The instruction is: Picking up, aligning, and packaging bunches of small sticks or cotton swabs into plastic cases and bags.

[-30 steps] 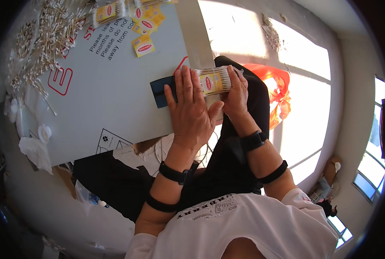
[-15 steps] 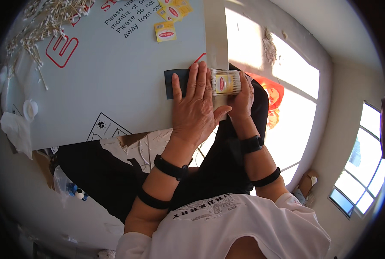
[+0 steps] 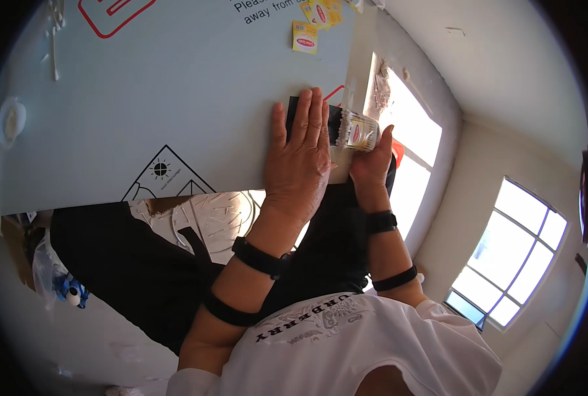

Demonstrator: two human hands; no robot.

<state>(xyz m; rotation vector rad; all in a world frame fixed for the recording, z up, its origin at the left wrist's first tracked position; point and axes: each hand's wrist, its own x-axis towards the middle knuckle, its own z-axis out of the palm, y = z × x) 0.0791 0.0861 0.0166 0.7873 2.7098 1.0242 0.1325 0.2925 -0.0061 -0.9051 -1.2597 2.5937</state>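
Observation:
My left hand (image 3: 300, 148) lies flat, palm down, on the grey printed board, its fingers stretched out over a dark rectangular patch (image 3: 335, 125). The thumb is mostly tucked from sight. At the board's right edge, my right hand (image 3: 371, 162) grips a clear pack of cotton swabs (image 3: 360, 131) with a yellow label. White swab tips at the pack's left end meet the patch's right side. The fingers beneath the pack are hidden; only the thumb side shows.
Small yellow labels (image 3: 305, 37) lie on the grey board (image 3: 175, 99) at the far side. A roll of clear tape (image 3: 10, 122) and a few loose swabs (image 3: 54, 53) are at the left. Below the board, scattered swabs (image 3: 218, 218) show beside my dark-trousered legs.
The whole view has shifted, with the board sitting higher in it. My left hand has slid left over the dark patch, baring its right part beside the pack; its thumb has drawn in.

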